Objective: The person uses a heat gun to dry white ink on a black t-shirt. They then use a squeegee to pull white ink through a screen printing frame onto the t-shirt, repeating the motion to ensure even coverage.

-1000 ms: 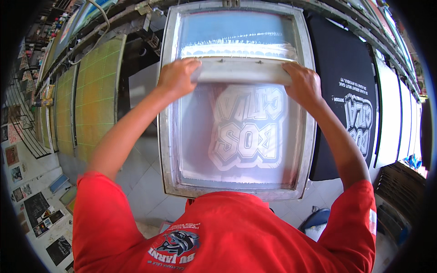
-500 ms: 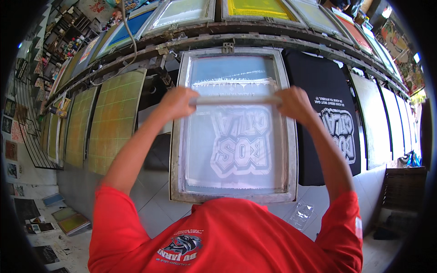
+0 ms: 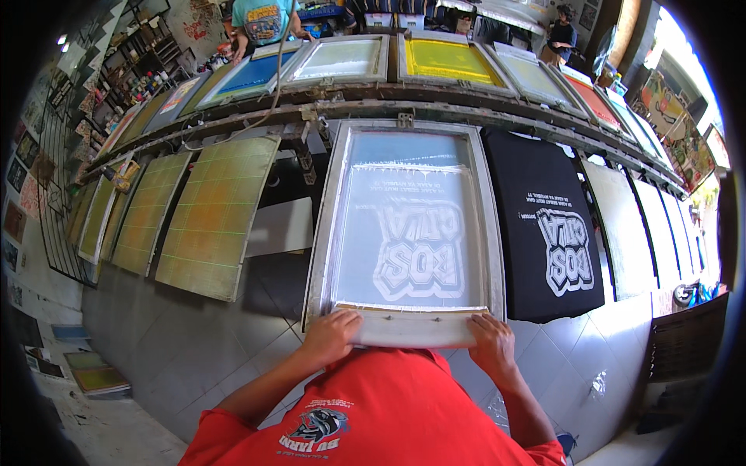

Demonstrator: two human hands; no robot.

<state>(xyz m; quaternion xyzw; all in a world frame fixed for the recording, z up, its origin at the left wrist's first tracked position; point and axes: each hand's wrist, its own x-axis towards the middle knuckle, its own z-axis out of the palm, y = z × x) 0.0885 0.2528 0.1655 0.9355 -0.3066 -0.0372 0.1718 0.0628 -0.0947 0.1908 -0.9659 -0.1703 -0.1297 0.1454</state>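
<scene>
A printing screen [image 3: 318, 256] in a pale, worn frame lies straight in front of me, its mesh showing white block lettering with smaller lines above. White ink streaks run across the mesh near its far end. Along the near end sits a wide, pale squeegee [image 3: 413, 328], gripped at its left end by my left hand [image 3: 332, 339] and at its right end by my right hand [image 3: 492, 342]. Fingers of both hands are closed over it. Just right of the screen, a black shirt [image 3: 536, 179] lies flat on a board, bearing a similar white print.
Several coloured screens, a yellow one [image 3: 454, 62] among them, line the far side of the bench rail [image 3: 233, 128]. Green-lined boards [image 3: 217, 217] stick out on the left, pale boards [image 3: 618, 225] on the right. Two people [image 3: 264, 23] stand beyond the bench.
Both hands have brought the squeegee from the screen's far part toward me to its near end. My view has shifted, showing more beyond the bench.
</scene>
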